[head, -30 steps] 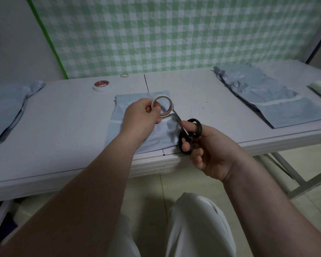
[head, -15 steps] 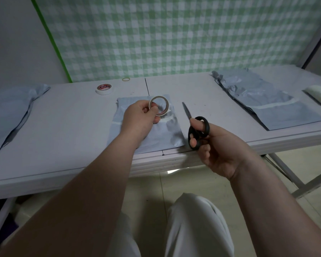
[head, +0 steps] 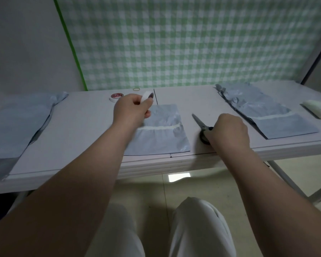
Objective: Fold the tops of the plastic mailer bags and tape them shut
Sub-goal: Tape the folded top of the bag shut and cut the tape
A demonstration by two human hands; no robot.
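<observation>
A grey mailer bag (head: 163,134) lies flat near the table's front edge, its top folded and crossed by a strip of white tape (head: 161,127). My left hand (head: 132,111) grips a white tape roll (head: 146,95) above the bag's far left corner. To the right of the bag, my right hand (head: 228,129) holds black-handled scissors (head: 202,127) low on the table, blades pointing away to the left.
A second tape roll (head: 116,97) and a rubber band (head: 137,89) lie at the back of the white table (head: 85,123). Taped mailer bags (head: 267,112) are piled at right, more grey bags (head: 15,123) at left. A white bundle (head: 319,108) sits at far right.
My left hand carried the tape roll away from me, towards the back of the table. My right hand lowered the scissors to the table, right of the bag.
</observation>
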